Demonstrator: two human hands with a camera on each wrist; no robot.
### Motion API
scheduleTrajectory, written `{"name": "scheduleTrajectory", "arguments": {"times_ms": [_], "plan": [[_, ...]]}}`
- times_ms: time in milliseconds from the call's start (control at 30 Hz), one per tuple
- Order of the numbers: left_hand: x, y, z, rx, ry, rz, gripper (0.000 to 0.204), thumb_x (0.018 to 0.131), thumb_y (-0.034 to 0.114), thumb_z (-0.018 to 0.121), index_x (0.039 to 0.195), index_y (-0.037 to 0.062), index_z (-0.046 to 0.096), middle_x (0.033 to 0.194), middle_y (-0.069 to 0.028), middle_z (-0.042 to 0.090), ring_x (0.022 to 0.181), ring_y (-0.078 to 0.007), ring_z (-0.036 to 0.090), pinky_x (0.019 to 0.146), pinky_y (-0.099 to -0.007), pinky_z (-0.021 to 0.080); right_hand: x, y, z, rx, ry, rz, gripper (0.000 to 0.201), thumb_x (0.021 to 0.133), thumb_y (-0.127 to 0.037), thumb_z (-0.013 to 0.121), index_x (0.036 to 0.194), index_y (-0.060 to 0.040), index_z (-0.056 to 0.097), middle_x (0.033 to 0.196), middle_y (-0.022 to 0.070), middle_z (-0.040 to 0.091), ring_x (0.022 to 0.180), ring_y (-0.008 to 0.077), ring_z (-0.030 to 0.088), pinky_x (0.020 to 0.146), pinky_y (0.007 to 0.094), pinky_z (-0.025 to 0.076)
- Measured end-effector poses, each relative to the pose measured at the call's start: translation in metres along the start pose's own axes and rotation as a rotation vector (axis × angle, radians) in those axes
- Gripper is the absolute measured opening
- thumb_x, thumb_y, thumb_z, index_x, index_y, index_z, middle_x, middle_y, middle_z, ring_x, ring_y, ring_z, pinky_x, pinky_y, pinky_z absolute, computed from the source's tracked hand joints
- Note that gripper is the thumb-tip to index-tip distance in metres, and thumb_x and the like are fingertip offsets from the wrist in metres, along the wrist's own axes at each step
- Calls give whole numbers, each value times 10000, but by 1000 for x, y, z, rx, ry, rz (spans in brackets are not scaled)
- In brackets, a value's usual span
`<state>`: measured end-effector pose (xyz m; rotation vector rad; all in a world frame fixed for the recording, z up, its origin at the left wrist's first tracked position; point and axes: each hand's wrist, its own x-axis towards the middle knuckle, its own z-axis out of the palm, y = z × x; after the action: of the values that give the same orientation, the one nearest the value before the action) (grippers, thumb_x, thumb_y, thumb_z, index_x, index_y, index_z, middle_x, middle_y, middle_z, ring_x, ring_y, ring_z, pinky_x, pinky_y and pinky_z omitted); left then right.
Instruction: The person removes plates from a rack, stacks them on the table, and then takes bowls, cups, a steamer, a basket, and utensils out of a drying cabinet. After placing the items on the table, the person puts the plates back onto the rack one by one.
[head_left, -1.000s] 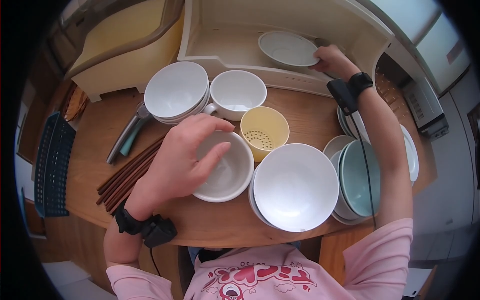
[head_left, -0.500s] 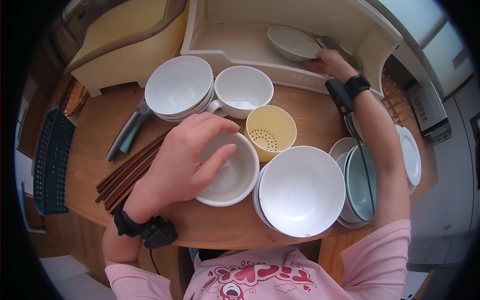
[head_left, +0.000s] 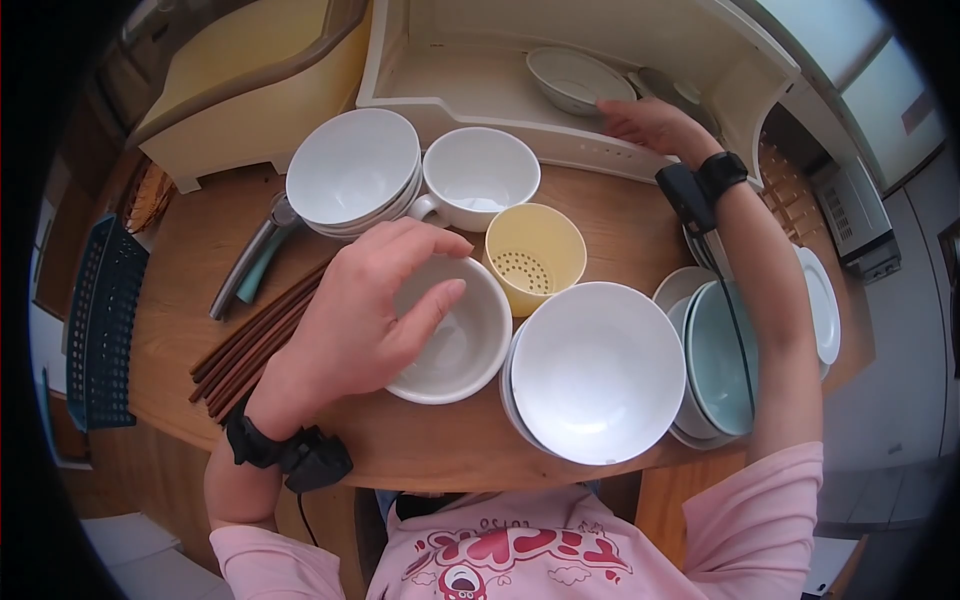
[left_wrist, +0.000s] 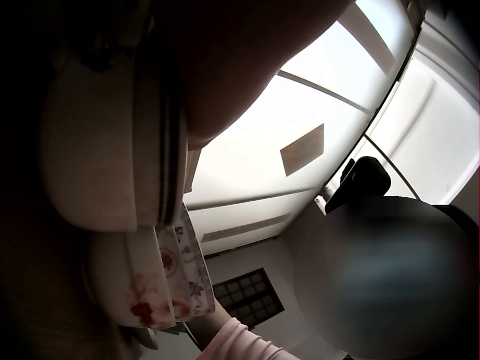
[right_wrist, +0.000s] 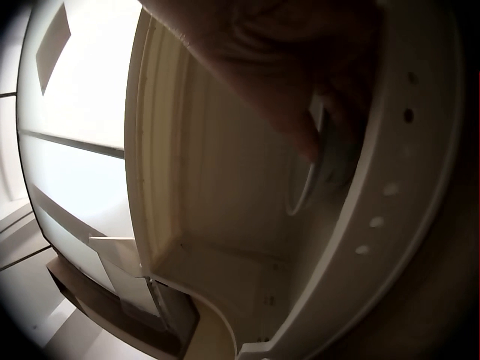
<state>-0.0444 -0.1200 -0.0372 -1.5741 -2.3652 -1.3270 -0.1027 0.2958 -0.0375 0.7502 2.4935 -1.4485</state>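
In the cream rack (head_left: 455, 85), my right hand (head_left: 655, 122) pinches the near right rim of a shallow white bowl (head_left: 575, 75). The right wrist view shows a fingertip (right_wrist: 309, 146) at the thin rim of this bowl (right_wrist: 300, 191). My left hand (head_left: 375, 305) hovers over the left side of a greyish-white bowl (head_left: 475, 335), its thumb and forefinger spread apart above the opening. Dark bands ring that bowl (left_wrist: 105, 150) in the left wrist view. Just beyond it stands a yellow cup with a perforated bottom (head_left: 540, 240).
Stacked white bowls (head_left: 350, 165) and a white mug (head_left: 480, 165) stand behind. Nearer are another white stack (head_left: 600, 370) and green bowls (head_left: 725, 360). Brown chopsticks (head_left: 250, 350) and a metal-handled tool (head_left: 240, 265) lie left. The rack's raised front lip (head_left: 560, 150) borders the right hand.
The shallow bowl has gone slightly farther back into the rack and turned in angle. My right hand has slid toward its near side. The left hand stays over the greyish bowl.
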Motion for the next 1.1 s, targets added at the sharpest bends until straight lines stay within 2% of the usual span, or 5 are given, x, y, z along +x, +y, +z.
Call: {"name": "scheduleTrajectory", "arguments": {"times_ms": [167,233,533,833,1100], "plan": [[0,0,-3,-17,-35,-20,235,821,72,616,1035,-26,603,978,-149,634,908,-275,621,817,-322,474,-6,-2,6,-101,-49,-98,574,890,-497,574,1130,23,613,1136,155,618,1033,230,550,933,333,407],[0,0,-1,-12,-43,-22,237,822,73,616,1037,-26,603,980,-147,635,909,-271,622,819,-320,474,0,6,9,-115,55,-139,457,914,-405,566,1069,16,650,1030,103,664,926,225,592,849,335,461],[0,-1,-2,-29,-34,-32,237,823,75,617,1038,-26,606,984,-146,636,914,-271,622,817,-321,475,9,7,14,-248,112,-151,727,767,-653,614,1016,26,685,994,170,663,872,246,608,799,355,477],[0,0,-2,-9,-42,-24,241,827,80,618,1044,-25,607,994,-155,638,924,-279,624,825,-329,478,2,0,25,-280,219,-120,702,820,-642,538,887,31,725,880,156,690,816,262,627,777,366,488],[-1,0,-4,4,-53,-33,238,828,79,618,1043,-22,609,1003,-157,638,929,-283,623,828,-333,478,1,-1,26,-299,224,-121,701,825,-640,523,888,27,728,879,162,690,825,270,630,791,365,487]]}}
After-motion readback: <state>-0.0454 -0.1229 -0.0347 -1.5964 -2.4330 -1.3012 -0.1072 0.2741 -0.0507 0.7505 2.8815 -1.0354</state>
